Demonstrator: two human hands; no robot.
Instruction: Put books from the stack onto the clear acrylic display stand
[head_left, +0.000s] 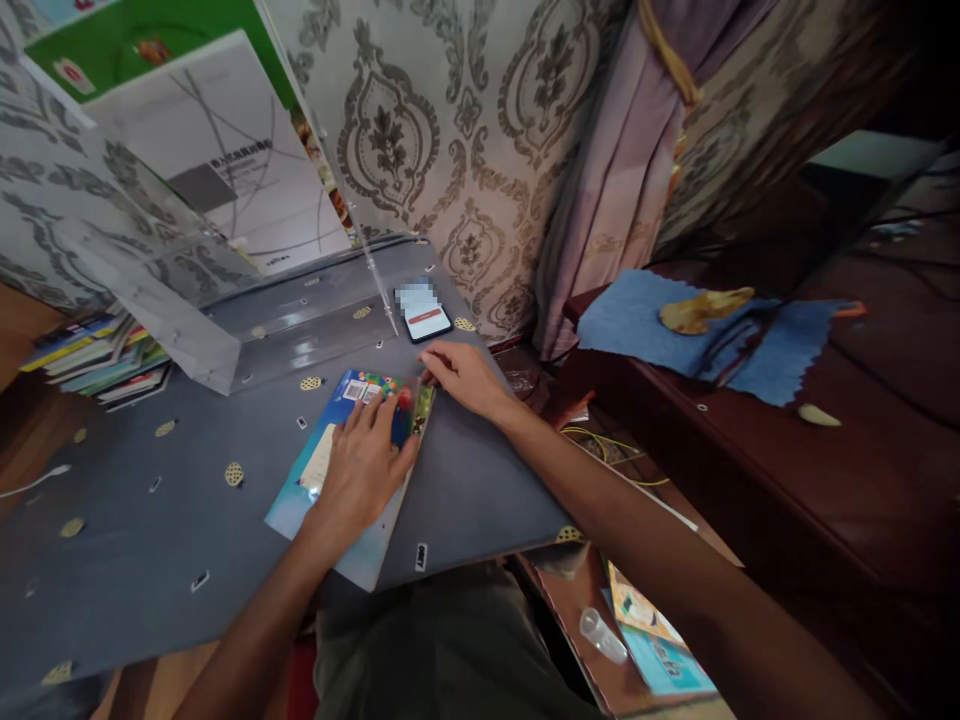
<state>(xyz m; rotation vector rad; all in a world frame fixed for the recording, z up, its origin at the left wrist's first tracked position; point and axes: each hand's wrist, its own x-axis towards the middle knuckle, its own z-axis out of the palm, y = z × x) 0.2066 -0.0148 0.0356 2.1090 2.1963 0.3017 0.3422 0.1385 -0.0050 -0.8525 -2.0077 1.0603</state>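
A thin book (292,505) with a blue, colourful cover lies tilted on the grey tabletop, its barcode near the top edge. My left hand (360,455) rests flat on the cover with its fingers spread. At the book's upper right corner is my right hand (465,378), its fingers curled and pressed together on the edge there. The exact grip of those fingertips is partly hidden. Just beyond the right hand lies a phone (429,325) with a lit screen, partly blurred.
A clear acrylic stand (217,365) holds a white-and-green printed sheet (232,150) behind the book. Stacked books (112,355) stand at the left. To the right, a dark red surface (862,470) bears a blue cloth (622,325). Below it are booklets (667,660) and a clear plastic cup (602,636).
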